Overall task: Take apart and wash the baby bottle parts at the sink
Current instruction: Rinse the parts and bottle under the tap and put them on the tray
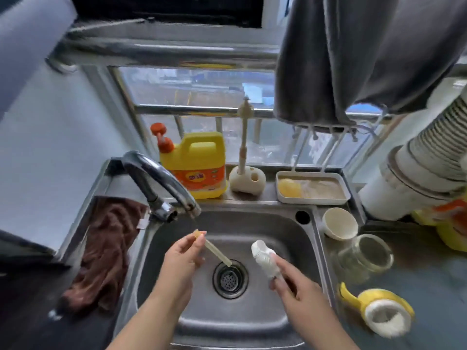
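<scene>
Over the steel sink (255, 223), my left hand (180, 256) pinches the top end of a thin pale straw tube (214, 250) that slants down toward the drain (230, 279), just below the faucet spout (177, 190). My right hand (295, 284) grips the handle of a white sponge brush (264, 256), its head pointing up and left. On the counter at the right lie the clear glass bottle body (366, 256) on its side, a yellow collar ring with handles (379, 311) and a white cap (340, 223).
A yellow detergent jug (199, 168), a brush holder (246, 178) and a white tray (312, 188) line the ledge behind the sink. A brown cloth (106, 251) hangs over the left rim. A grey towel (353, 59) hangs above right.
</scene>
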`<action>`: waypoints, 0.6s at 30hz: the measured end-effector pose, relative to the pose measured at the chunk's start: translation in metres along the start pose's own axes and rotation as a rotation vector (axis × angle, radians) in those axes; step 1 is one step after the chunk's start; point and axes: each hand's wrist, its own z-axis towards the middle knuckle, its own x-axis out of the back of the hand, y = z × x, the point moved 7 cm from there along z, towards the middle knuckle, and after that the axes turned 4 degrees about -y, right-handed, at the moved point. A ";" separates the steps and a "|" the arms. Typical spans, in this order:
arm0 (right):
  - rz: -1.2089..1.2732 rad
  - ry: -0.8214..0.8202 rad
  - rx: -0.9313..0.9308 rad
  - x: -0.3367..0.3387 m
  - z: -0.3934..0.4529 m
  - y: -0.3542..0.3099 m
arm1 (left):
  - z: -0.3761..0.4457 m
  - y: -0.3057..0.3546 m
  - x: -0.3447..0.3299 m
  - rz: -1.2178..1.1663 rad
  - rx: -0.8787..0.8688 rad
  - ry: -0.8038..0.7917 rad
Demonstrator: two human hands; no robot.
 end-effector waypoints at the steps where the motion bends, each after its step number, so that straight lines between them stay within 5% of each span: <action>1: -0.013 -0.026 0.031 -0.010 0.006 -0.008 | 0.001 0.004 0.008 -0.014 -0.009 0.000; 18: -0.119 -0.025 0.180 -0.031 0.035 -0.055 | 0.012 0.020 -0.003 -0.130 0.092 -0.114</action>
